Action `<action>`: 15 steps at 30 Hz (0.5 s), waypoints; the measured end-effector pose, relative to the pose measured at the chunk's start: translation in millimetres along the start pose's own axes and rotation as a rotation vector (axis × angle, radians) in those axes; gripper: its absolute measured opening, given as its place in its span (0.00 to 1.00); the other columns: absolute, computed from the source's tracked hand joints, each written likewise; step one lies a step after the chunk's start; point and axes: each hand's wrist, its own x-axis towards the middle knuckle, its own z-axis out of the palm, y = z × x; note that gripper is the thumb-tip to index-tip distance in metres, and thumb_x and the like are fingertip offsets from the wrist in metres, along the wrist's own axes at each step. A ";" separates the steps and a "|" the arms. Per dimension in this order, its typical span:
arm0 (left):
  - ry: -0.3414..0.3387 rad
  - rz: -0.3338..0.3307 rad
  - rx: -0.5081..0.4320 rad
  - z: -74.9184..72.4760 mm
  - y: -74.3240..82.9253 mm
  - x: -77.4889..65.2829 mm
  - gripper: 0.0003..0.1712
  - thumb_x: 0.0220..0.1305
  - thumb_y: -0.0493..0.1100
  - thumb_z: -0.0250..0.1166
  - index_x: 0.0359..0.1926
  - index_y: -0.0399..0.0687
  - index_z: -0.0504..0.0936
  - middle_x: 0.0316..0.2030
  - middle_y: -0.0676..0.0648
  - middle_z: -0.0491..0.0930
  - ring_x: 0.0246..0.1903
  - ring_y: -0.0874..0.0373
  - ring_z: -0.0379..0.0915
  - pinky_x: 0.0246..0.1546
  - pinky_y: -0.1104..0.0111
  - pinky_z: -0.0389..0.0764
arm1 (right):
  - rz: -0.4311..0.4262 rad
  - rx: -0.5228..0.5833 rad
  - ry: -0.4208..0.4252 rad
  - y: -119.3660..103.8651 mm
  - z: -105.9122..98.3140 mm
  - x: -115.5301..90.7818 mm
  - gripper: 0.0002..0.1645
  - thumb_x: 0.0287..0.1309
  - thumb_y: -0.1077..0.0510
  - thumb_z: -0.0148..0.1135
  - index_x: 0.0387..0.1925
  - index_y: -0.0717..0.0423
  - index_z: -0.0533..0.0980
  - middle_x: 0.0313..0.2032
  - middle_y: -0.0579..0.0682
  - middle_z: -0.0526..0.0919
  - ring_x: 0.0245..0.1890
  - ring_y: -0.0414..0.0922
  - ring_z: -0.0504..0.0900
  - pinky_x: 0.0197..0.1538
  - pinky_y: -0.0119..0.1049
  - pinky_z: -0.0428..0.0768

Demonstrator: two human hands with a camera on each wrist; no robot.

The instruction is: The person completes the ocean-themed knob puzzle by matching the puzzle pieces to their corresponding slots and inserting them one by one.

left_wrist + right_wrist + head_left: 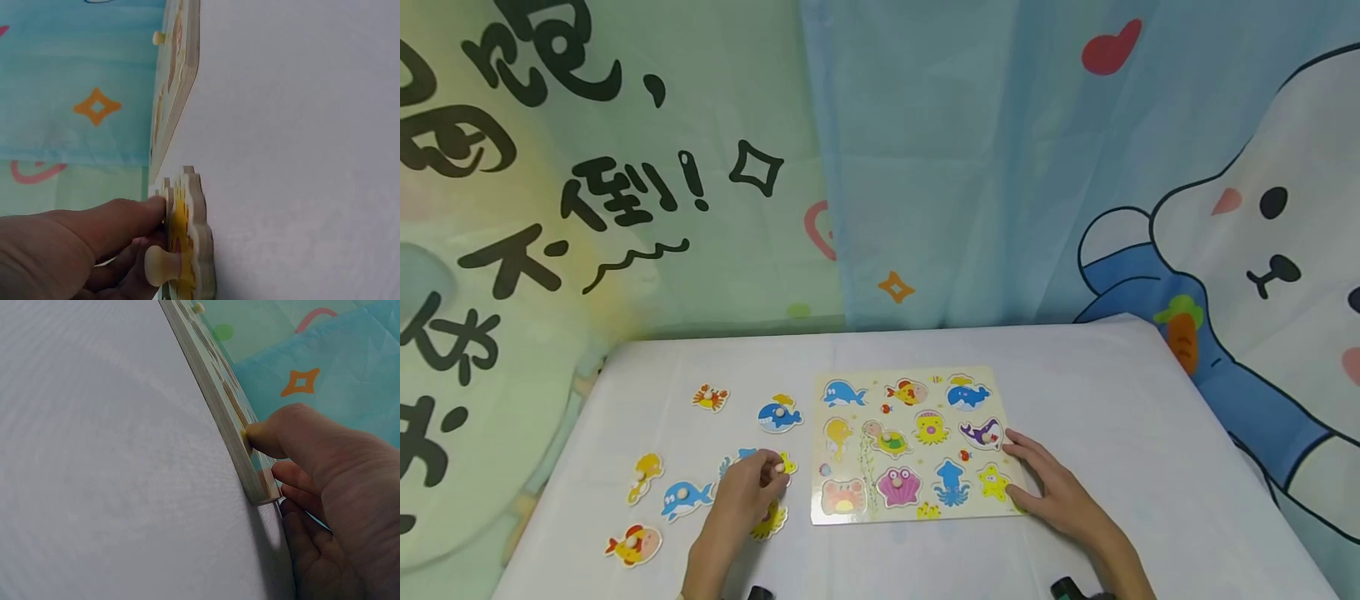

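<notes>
My left hand (741, 496) pinches a small yellow-green knobbed puzzle piece (788, 463), mostly hidden by the fingers. Just below it lies a yellow scalloped piece (770, 522); up close in the left wrist view, this scalloped piece (195, 231) shows its wooden knob. A blue piece (726, 465) peeks out behind the left hand. The wooden puzzle board (917, 446) of sea animals lies flat at the table's middle. At its right edge rests my right hand (1060, 487), fingers extended. The right wrist view shows the thumb (269, 439) touching the board's top and fingers beside its edge.
On the white table (1112, 392) left of the board lie a crab piece (710, 397), a whale piece (780, 414), a yellow piece (644, 477), a dolphin piece (687, 499) and a fish piece (634, 545). A printed curtain (962, 167) hangs behind.
</notes>
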 end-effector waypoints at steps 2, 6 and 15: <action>0.000 -0.002 -0.002 -1.0 -1.9 0.1 0.10 0.61 0.39 0.66 0.44 0.43 0.82 0.30 0.52 0.78 0.30 0.62 0.71 0.29 0.73 0.75 | 0.000 0.004 0.001 -0.5 0.2 -0.4 0.35 0.53 0.51 0.68 0.61 0.56 0.71 0.70 0.57 0.63 0.70 0.63 0.60 0.65 0.62 0.64; 0.009 0.019 0.008 -3.3 -4.7 0.2 0.09 0.61 0.40 0.65 0.42 0.44 0.84 0.33 0.51 0.80 0.33 0.61 0.73 0.37 0.67 0.77 | 0.003 0.009 0.000 -1.7 0.3 -0.5 0.35 0.53 0.51 0.68 0.61 0.55 0.71 0.70 0.57 0.63 0.70 0.63 0.59 0.65 0.62 0.63; 0.018 0.029 0.028 -2.3 -4.6 2.1 0.11 0.61 0.40 0.66 0.45 0.46 0.85 0.33 0.52 0.79 0.33 0.61 0.73 0.39 0.67 0.78 | 0.008 -0.001 -0.002 -2.7 -1.1 -0.2 0.35 0.53 0.51 0.68 0.62 0.56 0.71 0.70 0.57 0.63 0.70 0.63 0.59 0.65 0.63 0.63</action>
